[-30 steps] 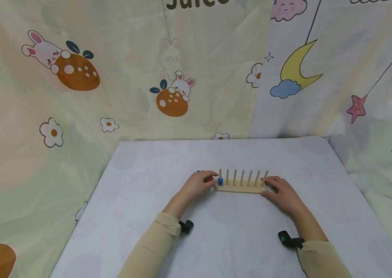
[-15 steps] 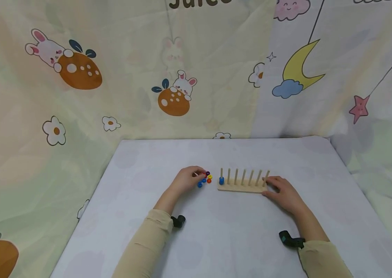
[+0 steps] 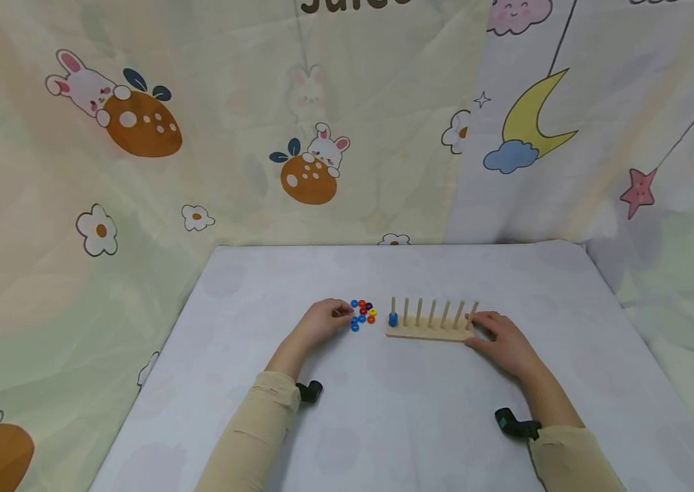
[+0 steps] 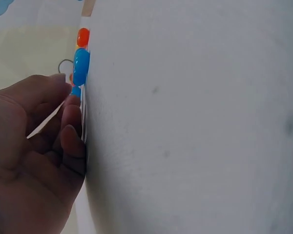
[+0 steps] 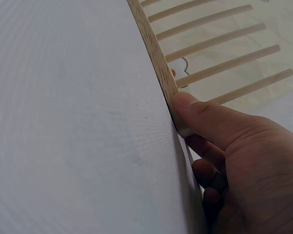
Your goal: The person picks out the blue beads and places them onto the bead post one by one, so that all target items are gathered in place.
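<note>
A wooden peg board [image 3: 423, 331] with several upright pegs stands on the table, blue beads [image 3: 392, 319] stacked on its leftmost peg. My right hand [image 3: 497, 342] grips the board's right end, the thumb on the front edge of the base in the right wrist view. My left hand [image 3: 324, 320] is at the left side of a group of loose beads [image 3: 363, 311] in blue, red, orange, yellow and dark purple. In the left wrist view, its thumb and fingertips are close to a blue bead [image 4: 81, 67], with no bead plainly held between them.
The white-covered table [image 3: 408, 417] reaches from the front back to a patterned cloth backdrop [image 3: 223, 137]. Black wrist cameras [image 3: 310, 391] sit on both forearms, close above the tabletop.
My left hand has moved left, away from the board's leftmost peg, past the loose beads to their left side, uncovering them. My right hand has stayed on the board's end.
</note>
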Demonstrator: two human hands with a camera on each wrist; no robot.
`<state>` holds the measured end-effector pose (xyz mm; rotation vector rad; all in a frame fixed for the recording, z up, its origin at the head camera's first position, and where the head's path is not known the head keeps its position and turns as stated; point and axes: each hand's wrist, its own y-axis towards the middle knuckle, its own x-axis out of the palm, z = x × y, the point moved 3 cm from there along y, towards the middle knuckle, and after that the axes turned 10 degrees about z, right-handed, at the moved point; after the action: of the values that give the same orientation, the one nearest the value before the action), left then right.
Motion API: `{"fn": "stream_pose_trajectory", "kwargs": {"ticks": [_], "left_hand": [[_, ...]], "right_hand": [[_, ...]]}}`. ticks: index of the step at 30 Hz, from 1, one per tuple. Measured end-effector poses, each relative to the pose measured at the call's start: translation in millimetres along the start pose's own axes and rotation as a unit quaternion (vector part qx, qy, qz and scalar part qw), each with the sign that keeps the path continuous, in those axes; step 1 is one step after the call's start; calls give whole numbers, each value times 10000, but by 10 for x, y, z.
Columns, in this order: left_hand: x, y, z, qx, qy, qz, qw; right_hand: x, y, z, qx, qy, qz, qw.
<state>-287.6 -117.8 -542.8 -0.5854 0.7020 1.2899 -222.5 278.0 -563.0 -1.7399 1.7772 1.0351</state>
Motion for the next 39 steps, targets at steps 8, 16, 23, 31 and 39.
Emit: {"fn": "stream_pose_trajectory", "kwargs": {"ticks": [8, 16, 23, 31, 39], "left_hand": [[-10, -24, -7, 169, 81, -69, 9998], [27, 7, -21, 334, 261, -81, 9991], [58, 28, -37, 306, 332, -29, 9990], [65, 29, -8, 378, 496, 49, 9980], [65, 25, -9, 331, 486, 108, 9982]], "right_hand": [[4, 3, 6, -17, -4, -13, 10000], [8, 15, 10, -3, -44, -31, 10000], [2, 10, 2, -8, -38, -25, 10000], [4, 4, -1, 72, -35, 3, 10000], [-8, 2, -28, 117, 5, -13, 9999]]}}
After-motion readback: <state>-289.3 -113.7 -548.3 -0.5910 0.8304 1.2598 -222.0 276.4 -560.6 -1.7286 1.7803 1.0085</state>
